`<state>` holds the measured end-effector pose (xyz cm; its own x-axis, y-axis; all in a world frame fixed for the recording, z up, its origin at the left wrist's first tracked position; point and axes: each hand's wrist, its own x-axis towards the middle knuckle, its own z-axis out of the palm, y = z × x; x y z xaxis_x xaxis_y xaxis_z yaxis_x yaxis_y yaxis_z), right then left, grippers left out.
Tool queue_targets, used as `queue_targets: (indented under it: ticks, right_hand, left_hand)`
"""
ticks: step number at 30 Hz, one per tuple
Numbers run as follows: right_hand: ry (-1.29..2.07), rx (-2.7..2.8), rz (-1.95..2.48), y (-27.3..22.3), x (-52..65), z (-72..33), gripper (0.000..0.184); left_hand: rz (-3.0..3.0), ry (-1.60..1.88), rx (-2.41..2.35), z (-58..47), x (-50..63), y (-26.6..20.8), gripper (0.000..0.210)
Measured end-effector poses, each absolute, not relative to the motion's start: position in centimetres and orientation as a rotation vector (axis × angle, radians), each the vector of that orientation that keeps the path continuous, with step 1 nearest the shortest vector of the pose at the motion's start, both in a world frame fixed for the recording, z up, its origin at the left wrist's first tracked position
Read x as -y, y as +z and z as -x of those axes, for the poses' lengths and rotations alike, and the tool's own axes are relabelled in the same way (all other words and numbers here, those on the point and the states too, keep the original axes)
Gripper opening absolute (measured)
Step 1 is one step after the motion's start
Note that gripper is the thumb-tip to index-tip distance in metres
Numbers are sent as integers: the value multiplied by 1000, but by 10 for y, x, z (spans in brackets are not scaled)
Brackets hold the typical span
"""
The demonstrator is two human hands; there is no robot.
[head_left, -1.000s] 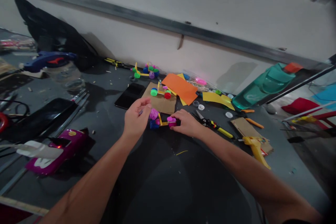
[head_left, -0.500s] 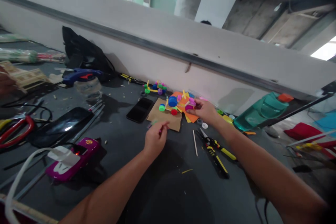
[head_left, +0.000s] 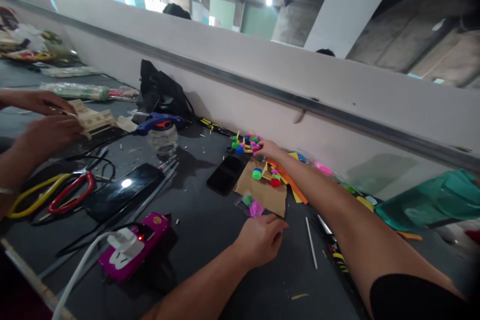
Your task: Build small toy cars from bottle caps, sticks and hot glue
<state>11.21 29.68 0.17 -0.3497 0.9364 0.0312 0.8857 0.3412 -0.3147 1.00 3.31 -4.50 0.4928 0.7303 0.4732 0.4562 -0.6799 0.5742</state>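
Note:
My right hand (head_left: 270, 150) reaches to the back of the table, its fingers closed on a small toy car (head_left: 249, 148) made of coloured caps and sticks. Another toy car or two stand right beside it, partly hidden. My left hand (head_left: 260, 241) hovers over the near table with fingers curled; whatever it may hold is hidden. Just beyond it lies a small clear bag (head_left: 247, 200) with a pink and a green piece. A further toy car (head_left: 268, 174) with green and red wheels sits on the brown cardboard (head_left: 268, 197), by orange paper strips (head_left: 288, 180).
A black phone (head_left: 225, 175) lies left of the cardboard. To the right are a white stick (head_left: 311, 242), pliers (head_left: 337, 255) partly under my forearm, and a teal bottle (head_left: 431, 205). Leftward are a magenta power adapter (head_left: 138, 245), a glue gun (head_left: 159, 122) and another person's hands (head_left: 52, 120).
My right hand has carried the toy car off the cardboard to the other toys at the back. My left hand has drawn back towards me. The view has swung left.

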Motion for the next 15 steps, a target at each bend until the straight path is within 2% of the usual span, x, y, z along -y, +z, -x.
queue_targets:
  ticks: [15]
  right_hand:
    - [350,2610,1692,-26,-309,-108,31]
  left_hand:
    - [-2375,934,-996,-13,-36,-48,28]
